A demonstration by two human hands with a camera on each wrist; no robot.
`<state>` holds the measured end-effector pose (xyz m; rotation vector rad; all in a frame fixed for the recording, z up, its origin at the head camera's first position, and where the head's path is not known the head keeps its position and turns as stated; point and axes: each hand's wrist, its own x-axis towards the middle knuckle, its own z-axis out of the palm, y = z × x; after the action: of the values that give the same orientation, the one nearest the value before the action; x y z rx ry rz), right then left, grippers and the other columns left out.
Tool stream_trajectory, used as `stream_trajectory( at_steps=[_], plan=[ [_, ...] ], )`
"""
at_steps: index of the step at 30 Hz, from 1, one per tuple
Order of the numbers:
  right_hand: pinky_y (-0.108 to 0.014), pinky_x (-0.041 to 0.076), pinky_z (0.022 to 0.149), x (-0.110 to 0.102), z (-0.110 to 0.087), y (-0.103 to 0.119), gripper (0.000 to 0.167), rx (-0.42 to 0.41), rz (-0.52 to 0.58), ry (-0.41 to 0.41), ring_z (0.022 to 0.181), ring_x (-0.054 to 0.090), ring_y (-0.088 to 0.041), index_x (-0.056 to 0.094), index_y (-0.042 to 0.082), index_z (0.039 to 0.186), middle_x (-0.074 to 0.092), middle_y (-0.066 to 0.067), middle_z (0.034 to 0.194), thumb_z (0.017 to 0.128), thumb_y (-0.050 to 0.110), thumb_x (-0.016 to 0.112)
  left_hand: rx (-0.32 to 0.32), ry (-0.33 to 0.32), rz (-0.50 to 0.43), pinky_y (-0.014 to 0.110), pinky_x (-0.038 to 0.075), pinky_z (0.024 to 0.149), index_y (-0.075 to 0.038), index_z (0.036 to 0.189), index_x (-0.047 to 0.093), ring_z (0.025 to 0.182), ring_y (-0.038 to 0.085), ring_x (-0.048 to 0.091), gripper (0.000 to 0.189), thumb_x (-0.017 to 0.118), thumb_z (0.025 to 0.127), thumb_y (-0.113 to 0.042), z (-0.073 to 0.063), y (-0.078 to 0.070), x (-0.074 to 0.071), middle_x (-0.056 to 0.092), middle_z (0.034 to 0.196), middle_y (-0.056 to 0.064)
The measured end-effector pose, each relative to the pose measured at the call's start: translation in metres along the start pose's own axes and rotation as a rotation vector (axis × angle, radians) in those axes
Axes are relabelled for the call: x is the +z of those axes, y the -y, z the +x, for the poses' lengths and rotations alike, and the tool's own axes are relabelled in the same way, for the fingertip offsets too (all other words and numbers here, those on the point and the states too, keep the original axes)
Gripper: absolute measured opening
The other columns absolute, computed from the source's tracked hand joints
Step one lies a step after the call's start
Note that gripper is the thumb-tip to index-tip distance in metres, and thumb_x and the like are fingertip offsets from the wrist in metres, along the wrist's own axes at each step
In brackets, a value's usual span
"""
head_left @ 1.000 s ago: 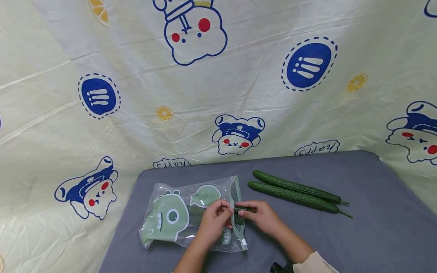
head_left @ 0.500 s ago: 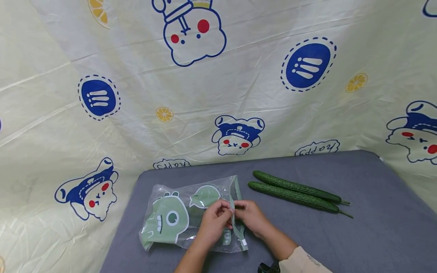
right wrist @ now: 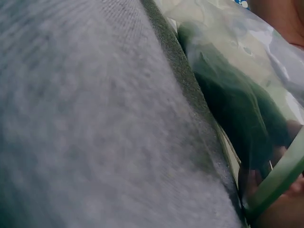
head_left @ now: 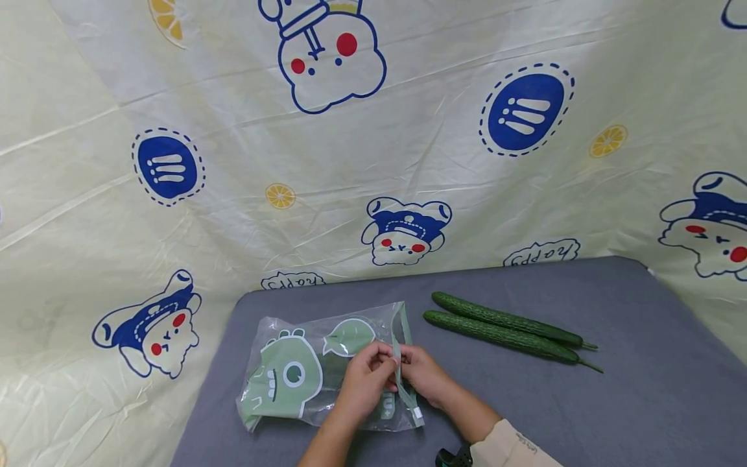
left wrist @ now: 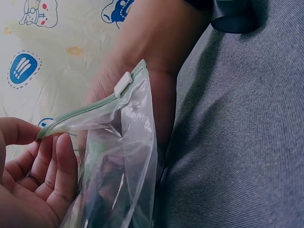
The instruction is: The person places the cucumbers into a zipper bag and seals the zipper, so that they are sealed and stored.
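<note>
Your left hand (head_left: 367, 377) pinched the green zip edge (left wrist: 80, 110) of the clear printed bag (head_left: 294, 375), which lay on the grey table (head_left: 595, 415). Your right hand (head_left: 427, 376) was at the bag's mouth, its fingertips hidden behind that edge; I could not tell whether they gripped anything. A dark green cucumber (right wrist: 230, 107) showed through the plastic, and two more cucumbers (head_left: 496, 333) lay side by side beyond your hands
</note>
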<state>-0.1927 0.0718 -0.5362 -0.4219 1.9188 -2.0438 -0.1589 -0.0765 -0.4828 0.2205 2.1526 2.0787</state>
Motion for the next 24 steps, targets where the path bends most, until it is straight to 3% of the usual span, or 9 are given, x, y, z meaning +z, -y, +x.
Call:
stream_trajectory(
  at_steps=[8, 18, 24],
  plan=[
    [-0.017, 0.050, 0.071, 0.000, -0.002, 0.002, 0.019, 0.005, -0.119, -0.071, 0.080, 0.059, -0.005, 0.067, -0.012, 0.103, 0.067, 0.000, 0.088, 0.094, 0.002, 0.060, -0.013, 0.005, -0.002, 0.020, 0.056, 0.055, 0.010, 0.100, 0.059, 0.061, 0.007, 0.056, 0.017, 0.063, 0.094, -0.004, 0.000, -0.001, -0.001, 0.058, 0.080, 0.002],
    [-0.019, 0.055, 0.085, -0.011, -0.010, 0.007, 0.034, 0.042, -0.097, -0.124, 0.103, 0.064, -0.010, 0.066, -0.006, 0.124, 0.070, -0.018, 0.119, 0.096, 0.014, 0.067, -0.010, 0.008, -0.008, 0.020, 0.056, 0.055, 0.011, 0.100, 0.059, 0.062, 0.007, 0.057, 0.017, 0.064, 0.094, -0.004, 0.001, 0.000, -0.001, 0.058, 0.079, 0.002],
    [-0.018, 0.054, 0.092, -0.022, -0.016, 0.012, 0.041, 0.042, -0.100, -0.149, 0.111, 0.067, -0.015, 0.063, -0.004, 0.130, 0.068, -0.021, 0.126, 0.095, 0.017, 0.070, -0.005, 0.010, -0.011, 0.021, 0.057, 0.056, 0.010, 0.101, 0.060, 0.063, 0.008, 0.057, 0.017, 0.065, 0.094, -0.005, 0.000, 0.000, -0.001, 0.060, 0.080, 0.002]
  ],
)
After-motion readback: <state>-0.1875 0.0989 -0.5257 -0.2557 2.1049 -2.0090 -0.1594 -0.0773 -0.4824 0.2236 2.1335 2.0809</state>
